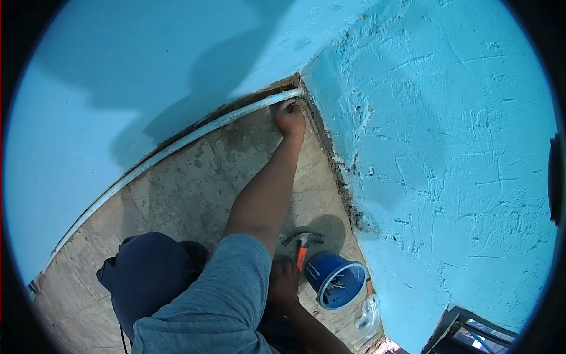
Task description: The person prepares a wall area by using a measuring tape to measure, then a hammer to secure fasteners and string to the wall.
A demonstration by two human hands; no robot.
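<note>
My left hand (291,122) reaches far forward into the corner, its fingers closed at the end of a long pale-blue strip (203,130). Whatever is pinched there is too small to make out. Lower down, my right hand (284,282) is closed round the orange handle of a claw hammer (302,251), whose metal head points away from me. Just right of the hammer, a blue bucket (342,286) leans towards me with several thin pale pieces inside. A grey-blue sleeve (218,289) covers my left upper arm.
Blue walls (436,130) meet at the corner, the right one rough and crumbling along its foot. Worn concrete floor (194,171) lies between them. A clear plastic bag (368,317) is beside the bucket. Rounded dark navy cloth (150,271) fills the lower left.
</note>
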